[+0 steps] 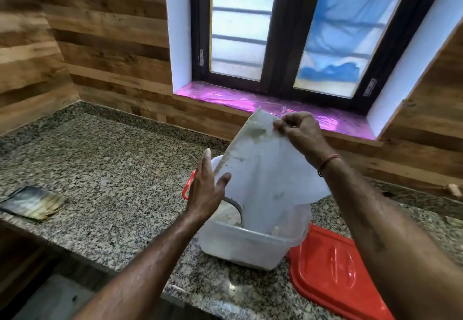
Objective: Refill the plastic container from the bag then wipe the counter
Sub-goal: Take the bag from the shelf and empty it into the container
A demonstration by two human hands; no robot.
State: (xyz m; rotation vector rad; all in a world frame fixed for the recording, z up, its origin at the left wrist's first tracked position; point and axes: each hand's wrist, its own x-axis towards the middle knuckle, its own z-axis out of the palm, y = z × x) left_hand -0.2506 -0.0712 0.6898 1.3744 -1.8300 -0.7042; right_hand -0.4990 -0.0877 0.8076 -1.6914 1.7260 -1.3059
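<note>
A translucent white plastic bag (265,177) is held upside down, its mouth hanging into the clear plastic container (240,247) on the granite counter (107,169). My right hand (298,131) pinches the bag's upturned bottom edge at the top. My left hand (205,189) lies flat against the bag's left side with its fingers spread, the thumb touching the plastic. The container has a red handle clip (186,189) on its left. A grey scoop handle shows inside it. The bag looks nearly flat.
The container's red lid (333,269) lies on the counter to the right, touching it. A folded dark cloth (32,202) rests near the counter's left front edge. A pink-lined window sill (225,96) runs behind. The counter drops off at the lower left.
</note>
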